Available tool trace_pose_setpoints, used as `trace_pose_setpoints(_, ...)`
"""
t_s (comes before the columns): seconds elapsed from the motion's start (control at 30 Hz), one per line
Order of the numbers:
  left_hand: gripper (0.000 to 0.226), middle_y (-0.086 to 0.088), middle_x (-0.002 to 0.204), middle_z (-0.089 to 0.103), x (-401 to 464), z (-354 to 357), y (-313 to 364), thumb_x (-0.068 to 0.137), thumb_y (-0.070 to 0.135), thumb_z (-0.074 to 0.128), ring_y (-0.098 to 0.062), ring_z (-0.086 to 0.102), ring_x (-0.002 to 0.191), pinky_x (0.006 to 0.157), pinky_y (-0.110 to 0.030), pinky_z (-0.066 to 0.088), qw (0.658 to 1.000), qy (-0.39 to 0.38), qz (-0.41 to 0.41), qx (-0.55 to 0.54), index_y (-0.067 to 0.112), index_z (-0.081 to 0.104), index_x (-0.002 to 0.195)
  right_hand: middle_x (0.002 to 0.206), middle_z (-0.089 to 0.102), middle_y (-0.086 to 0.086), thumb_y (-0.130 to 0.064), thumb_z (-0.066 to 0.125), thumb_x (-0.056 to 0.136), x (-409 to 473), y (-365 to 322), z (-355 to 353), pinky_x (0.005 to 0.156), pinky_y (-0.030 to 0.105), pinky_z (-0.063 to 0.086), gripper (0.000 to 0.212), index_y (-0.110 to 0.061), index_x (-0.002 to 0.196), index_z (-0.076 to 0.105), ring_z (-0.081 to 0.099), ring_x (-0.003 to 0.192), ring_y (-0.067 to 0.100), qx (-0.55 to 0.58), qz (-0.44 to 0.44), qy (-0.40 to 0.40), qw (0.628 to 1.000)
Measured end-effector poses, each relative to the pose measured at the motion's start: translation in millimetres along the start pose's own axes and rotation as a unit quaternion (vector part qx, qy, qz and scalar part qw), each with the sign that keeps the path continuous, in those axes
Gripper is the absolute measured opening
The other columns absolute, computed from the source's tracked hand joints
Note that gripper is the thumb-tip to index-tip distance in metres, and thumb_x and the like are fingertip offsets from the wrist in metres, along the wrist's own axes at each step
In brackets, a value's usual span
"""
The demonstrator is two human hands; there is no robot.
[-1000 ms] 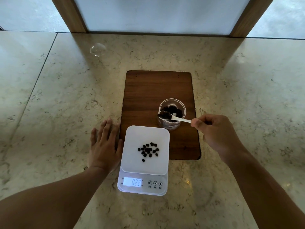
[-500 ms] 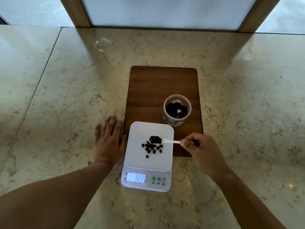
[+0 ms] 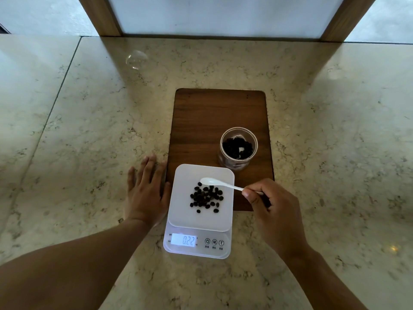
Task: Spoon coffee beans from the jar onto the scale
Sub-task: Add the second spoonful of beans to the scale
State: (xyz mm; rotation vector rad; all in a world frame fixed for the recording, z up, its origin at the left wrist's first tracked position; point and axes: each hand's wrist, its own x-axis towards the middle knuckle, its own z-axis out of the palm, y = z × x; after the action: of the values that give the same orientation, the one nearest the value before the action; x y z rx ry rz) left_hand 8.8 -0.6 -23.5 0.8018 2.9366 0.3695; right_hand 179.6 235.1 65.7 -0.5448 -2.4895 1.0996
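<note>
A white digital scale (image 3: pixel 178 211) stands at the near edge of a dark wooden board (image 3: pixel 214 117), its display reading 0.22. A pile of dark coffee beans (image 3: pixel 206 196) lies on the scale's platform. My right hand (image 3: pixel 272 209) pinches the handle of a small white spoon (image 3: pixel 214 183), whose empty bowl hovers over the far side of the pile. A clear jar (image 3: pixel 238 148) holding more beans stands open on the board, behind and right of the scale. My left hand (image 3: pixel 145 191) rests flat on the counter, fingers spread, touching the scale's left side.
The marble counter (image 3: pixel 89 130) runs on all sides. A clear round lid-like object (image 3: pixel 136 59) lies far back on the left. A wall panel with wooden frame posts (image 3: pixel 100 16) closes off the back edge.
The spoon carried beans from the jar to over the scale, then emptied them; the pile on the platform is larger and the spoon bowl is empty. The left hand stayed put.
</note>
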Motion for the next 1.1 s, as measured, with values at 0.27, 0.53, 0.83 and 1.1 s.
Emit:
trace_pose_setpoints(0.27,0.062,-0.01,0.162,0.025,-0.3,-1.7,0.7,0.094,0.043,0.028,-0.024,0.011,0.153,0.121,-0.055,0.009,1.0,-0.004,-0.001,0.004,0.019,0.034,0.15,0.068,0.064,-0.009,-0.031,0.063,0.093,-28.9,13.9,4.9,0.044,0.017,0.037,0.009,-0.033,0.085,0.068,0.056,0.056,0.014,0.041,0.154,0.097,0.982)
trace_pose_setpoints(0.53,0.062,-0.011,0.161,0.027,-0.4,-1.8,1.3,0.094,0.043,0.029,-0.025,0.013,0.152,0.121,-0.055,0.01,1.0,0.0,0.0,0.004,0.017,0.036,0.15,0.06,0.062,-0.016,-0.046,0.053,0.091,-59.6,30.9,9.0,0.046,0.018,0.038,0.025,-0.029,0.096,0.071,0.06,0.065,0.003,-0.031,0.227,0.129,0.965)
trace_pose_setpoints(0.83,0.062,-0.011,0.162,0.027,-0.7,-1.1,0.1,0.093,0.042,0.03,-0.025,0.012,0.152,0.122,-0.054,0.007,1.0,0.003,0.0,-0.001,0.017,0.035,0.15,0.059,0.058,-0.016,-0.029,0.064,0.093,-61.2,32.2,16.6,0.046,0.028,0.05,0.009,-0.022,0.097,0.06,0.056,0.049,0.003,-0.102,0.228,0.082,0.965)
trace_pose_setpoints(1.1,0.062,-0.011,0.161,0.027,0.4,2.3,-0.8,0.093,0.043,0.029,-0.024,0.011,0.152,0.122,-0.052,0.006,1.0,0.008,0.0,0.002,0.019,0.035,0.15,0.073,0.063,-0.008,-0.028,0.07,0.088,-64.6,24.8,26.4,0.067,0.035,0.047,0.008,-0.02,0.086,0.067,0.056,0.062,0.016,-0.176,0.233,0.067,0.954)
